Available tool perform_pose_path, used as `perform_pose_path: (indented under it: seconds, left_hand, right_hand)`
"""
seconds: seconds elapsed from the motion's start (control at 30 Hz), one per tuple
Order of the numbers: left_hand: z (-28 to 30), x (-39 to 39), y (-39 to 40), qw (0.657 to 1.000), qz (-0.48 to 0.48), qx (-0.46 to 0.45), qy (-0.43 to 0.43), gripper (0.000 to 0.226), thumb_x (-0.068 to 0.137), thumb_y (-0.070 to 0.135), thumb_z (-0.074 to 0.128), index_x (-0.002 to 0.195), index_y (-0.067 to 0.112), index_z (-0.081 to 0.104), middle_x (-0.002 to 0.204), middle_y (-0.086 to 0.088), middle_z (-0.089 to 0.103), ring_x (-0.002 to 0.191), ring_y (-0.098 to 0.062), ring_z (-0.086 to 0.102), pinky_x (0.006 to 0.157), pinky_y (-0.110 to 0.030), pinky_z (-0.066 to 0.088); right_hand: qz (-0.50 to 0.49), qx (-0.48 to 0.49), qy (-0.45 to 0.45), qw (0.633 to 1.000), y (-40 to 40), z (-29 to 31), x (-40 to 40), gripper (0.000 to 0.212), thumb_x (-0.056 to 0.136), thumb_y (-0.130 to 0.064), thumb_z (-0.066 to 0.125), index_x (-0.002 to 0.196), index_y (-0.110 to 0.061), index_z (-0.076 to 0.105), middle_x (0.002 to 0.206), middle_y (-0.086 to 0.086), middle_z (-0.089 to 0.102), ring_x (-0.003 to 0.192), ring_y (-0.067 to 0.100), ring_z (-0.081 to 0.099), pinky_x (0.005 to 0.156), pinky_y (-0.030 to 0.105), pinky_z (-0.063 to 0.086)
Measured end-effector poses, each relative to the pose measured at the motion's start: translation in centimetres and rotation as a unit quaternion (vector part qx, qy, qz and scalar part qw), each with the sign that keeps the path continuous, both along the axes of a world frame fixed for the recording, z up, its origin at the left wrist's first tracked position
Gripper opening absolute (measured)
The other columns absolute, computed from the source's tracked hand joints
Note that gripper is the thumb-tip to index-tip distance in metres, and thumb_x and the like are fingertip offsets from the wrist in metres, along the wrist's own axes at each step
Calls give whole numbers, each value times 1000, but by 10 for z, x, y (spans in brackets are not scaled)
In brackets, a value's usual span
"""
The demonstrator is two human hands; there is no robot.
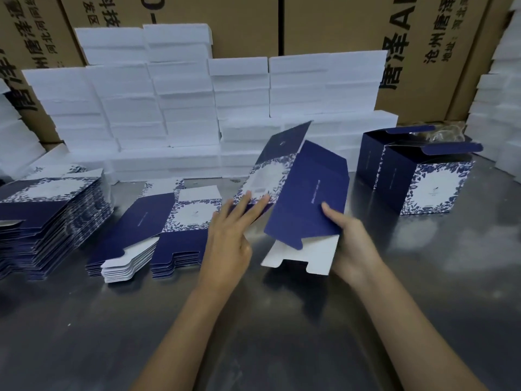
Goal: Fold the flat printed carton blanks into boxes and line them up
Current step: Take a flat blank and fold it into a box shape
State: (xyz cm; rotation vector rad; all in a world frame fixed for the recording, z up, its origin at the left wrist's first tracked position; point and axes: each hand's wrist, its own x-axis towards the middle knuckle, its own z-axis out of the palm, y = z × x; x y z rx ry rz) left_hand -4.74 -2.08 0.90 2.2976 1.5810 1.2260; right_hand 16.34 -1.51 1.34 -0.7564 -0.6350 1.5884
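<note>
A navy and white floral carton blank (298,193) is lifted above the steel table, partly opened and tilted. My right hand (348,244) grips its lower right edge, thumb on the navy panel. My left hand (231,235) touches its left floral panel with fingers spread. A short stack of flat blanks (158,235) lies at centre left, and a taller stack (48,218) stands at the far left. Two folded boxes (423,176) with open top flaps stand side by side at the right.
White foam blocks (197,103) are piled along the back and at both sides. Brown shipping cartons (332,24) form a wall behind them. The steel table (84,320) stretches bare toward me.
</note>
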Motion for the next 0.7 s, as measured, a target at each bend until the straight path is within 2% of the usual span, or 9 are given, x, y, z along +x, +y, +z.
perform_pose_path:
  seconds: [0.07, 0.13, 0.17, 0.23, 0.3, 0.37, 0.43, 0.57, 0.7]
  left_hand:
    - [-1, -3, 2, 996, -23, -72, 54, 88, 87, -11, 46, 140, 58, 34, 166, 16, 10, 155, -22, 1, 123, -55, 14]
    - [1, -8, 3, 984, -82, -160, 10, 77, 87, 4, 61, 129, 65, 41, 164, 23, -7, 153, -12, -13, 123, -49, 9]
    - [3, -10, 3, 975, -108, -191, -45, 70, 85, 6, 67, 123, 62, 51, 164, 23, -7, 152, -6, -12, 123, -44, 10]
    - [10, -16, 5, 962, -110, -191, -163, 55, 83, 10, 75, 116, 54, 63, 165, 21, 5, 147, 6, 6, 119, -26, 19]
    - [16, -20, 6, 942, -57, -179, -279, 52, 85, 24, 77, 126, 49, 60, 158, 18, 33, 135, 8, 37, 99, -10, 37]
    - [15, -25, 9, 883, -34, -223, -411, 66, 82, 35, 79, 140, 44, 48, 136, 13, 58, 118, -3, 61, 83, -17, 51]
    - [12, -29, 13, 828, -56, -283, -481, 67, 81, 36, 79, 141, 36, 49, 123, 5, 70, 103, -15, 72, 76, -32, 59]
    - [8, -32, 15, 827, -97, -294, -469, 33, 90, 30, 73, 122, 33, 65, 119, 3, 73, 107, -21, 71, 90, -41, 55]
    - [5, -35, 17, 830, -111, -284, -467, 33, 93, 24, 70, 124, 31, 64, 121, 2, 73, 111, -22, 70, 96, -44, 52]
  right_hand:
    - [-28, -42, -26, 998, 2, -2, 7, 31, 98, -18, 61, 128, -10, 65, 114, 11, 76, 101, 30, 75, 87, 47, 57]
    - [-37, -55, -52, 996, 2, -1, 13, 27, 98, -15, 60, 124, -10, 66, 110, 11, 77, 95, 30, 76, 77, 44, 60]
    - [-39, -49, -61, 996, 2, -1, 16, 26, 99, -14, 60, 123, -11, 66, 109, 11, 77, 94, 30, 76, 73, 43, 61]
    - [-43, -31, -70, 996, 0, 0, 23, 25, 98, -13, 60, 122, -12, 67, 111, 10, 77, 95, 30, 76, 74, 44, 62]
    - [-34, -19, -72, 997, 0, -1, 30, 26, 96, -14, 63, 122, -13, 68, 115, 10, 76, 100, 31, 75, 84, 48, 59]
    - [-7, -8, -79, 997, -2, -1, 33, 33, 92, -15, 66, 125, -12, 67, 117, 11, 75, 103, 32, 74, 86, 48, 59]
    - [28, 0, -79, 997, -4, -3, 34, 42, 84, -17, 71, 125, -10, 67, 119, 13, 74, 104, 33, 73, 78, 45, 61]
    - [73, 35, -111, 991, -5, -3, 38, 36, 84, -21, 74, 119, -13, 74, 123, 12, 72, 109, 31, 72, 80, 40, 61]
    - [56, 64, -161, 983, -3, -4, 42, 29, 96, -11, 62, 125, -12, 68, 120, 10, 74, 106, 28, 73, 77, 34, 61]
